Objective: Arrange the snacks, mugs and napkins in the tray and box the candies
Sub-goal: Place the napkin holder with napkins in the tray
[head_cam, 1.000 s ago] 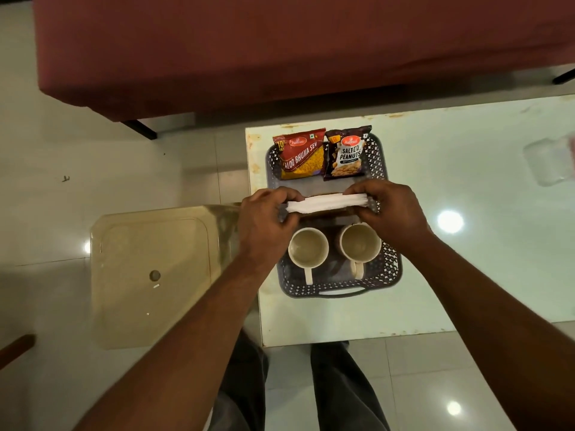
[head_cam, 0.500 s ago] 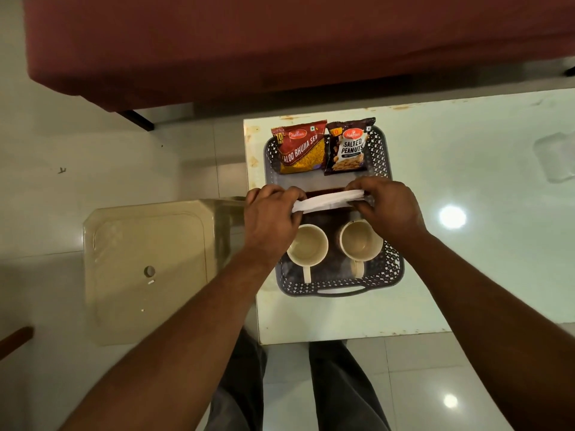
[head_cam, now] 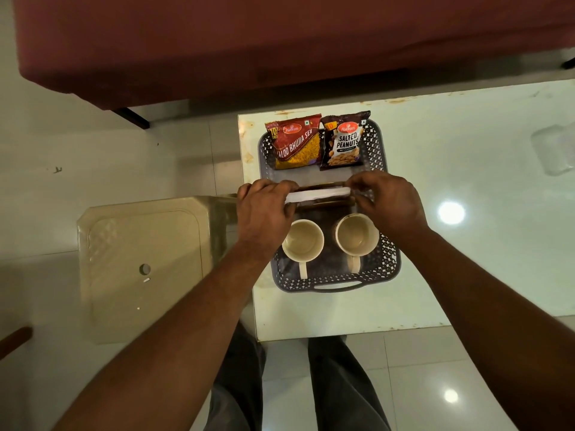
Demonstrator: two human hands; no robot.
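Note:
A dark perforated tray [head_cam: 387,262] stands at the left end of the pale table [head_cam: 466,259]. At its far end lie a red Aloo Bhujia Sev packet [head_cam: 295,144] and a dark Salted Peanuts packet [head_cam: 345,141]. Two cream mugs [head_cam: 303,241] [head_cam: 354,234] stand at its near end, handles toward me. My left hand [head_cam: 264,213] and my right hand [head_cam: 389,203] each pinch an end of a white stack of napkins [head_cam: 317,194], held level over the tray's middle above a brown holder whose shape is mostly hidden.
A clear plastic container [head_cam: 557,150] sits at the table's far right edge. A beige plastic stool [head_cam: 140,265] stands left of the table. A maroon sofa [head_cam: 280,42] spans the back. My legs are below the table's near edge.
Both hands have carried the napkins slightly away from me and lower, toward the middle of the tray. The camera view shifted a little.

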